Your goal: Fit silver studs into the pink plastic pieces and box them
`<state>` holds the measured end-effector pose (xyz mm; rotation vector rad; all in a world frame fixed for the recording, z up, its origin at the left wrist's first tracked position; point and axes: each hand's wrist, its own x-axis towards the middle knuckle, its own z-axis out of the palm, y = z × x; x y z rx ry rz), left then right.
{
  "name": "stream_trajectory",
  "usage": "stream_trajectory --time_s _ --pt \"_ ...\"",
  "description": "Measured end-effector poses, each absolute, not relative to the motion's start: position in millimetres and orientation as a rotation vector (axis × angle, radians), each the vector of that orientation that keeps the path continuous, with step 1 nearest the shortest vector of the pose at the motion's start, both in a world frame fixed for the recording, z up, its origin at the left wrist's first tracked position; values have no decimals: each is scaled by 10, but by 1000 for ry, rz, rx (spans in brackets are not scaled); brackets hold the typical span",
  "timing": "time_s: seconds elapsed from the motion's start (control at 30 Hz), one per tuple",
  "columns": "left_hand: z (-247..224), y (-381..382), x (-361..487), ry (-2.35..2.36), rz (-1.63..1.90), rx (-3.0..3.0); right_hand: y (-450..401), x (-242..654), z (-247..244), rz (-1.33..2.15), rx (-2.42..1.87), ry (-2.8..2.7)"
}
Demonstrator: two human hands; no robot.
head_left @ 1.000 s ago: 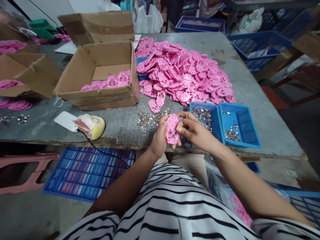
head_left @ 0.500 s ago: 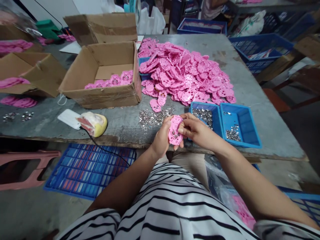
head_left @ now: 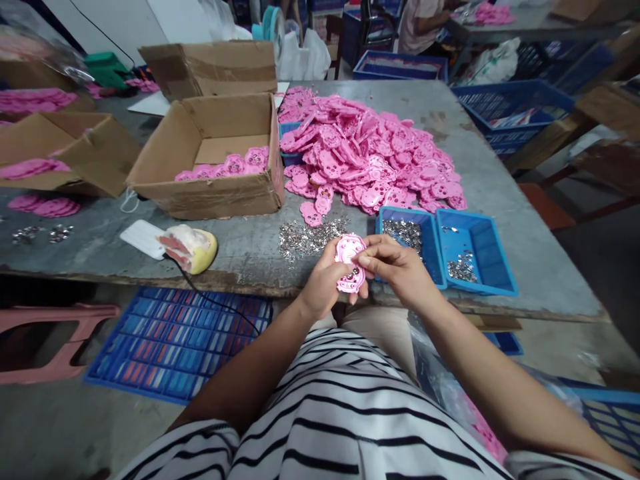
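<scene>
My left hand (head_left: pixel 323 283) grips a pink plastic piece (head_left: pixel 351 252) from its left side, with the thumb lying over its face. Small shiny metal parts sit in the lower half of the piece. At its right edge, my right hand (head_left: pixel 395 263) has thumb and forefinger pinched together; whatever is between them is too small to make out. Just beyond my hands lies a scatter of small silver metal parts (head_left: pixel 305 239) on the table. Close to my right hand stand two blue trays (head_left: pixel 441 248), both holding similar metal bits.
A large heap of pink pieces (head_left: pixel 370 157) covers the table's middle. To its left, an open cardboard box (head_left: pixel 210 200) holds a row of them. A yellow-and-white object (head_left: pixel 193 248) with a black cable lies near the front edge. Another person (head_left: pixel 420 27) sits in the background.
The left thumb has moved inward across the pink piece's face, and the piece catches more light. My right fingers stay at its right edge. The whole view has shifted slightly.
</scene>
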<state>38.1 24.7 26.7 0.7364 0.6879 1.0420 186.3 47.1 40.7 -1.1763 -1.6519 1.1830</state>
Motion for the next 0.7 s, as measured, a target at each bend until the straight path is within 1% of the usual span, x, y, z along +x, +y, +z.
stream_trajectory --time_s 0.2,0.33,0.5,0.6,0.7 --pt "240 174 353 730 1080 790 352 1911 371 1014 -1197 -1455" --pt "132 117 204 771 1099 813 197 1878 152 986 -1188 -1605" --pt "51 50 -161 950 1125 824 127 1756 -196 953 -1171 -1842" --pt "183 89 -462 1038 1185 852 199 1696 -294 908 -1171 -1909" --pt "498 272 -814 1073 1283 937 310 1670 -346 849 -1159 -1972"
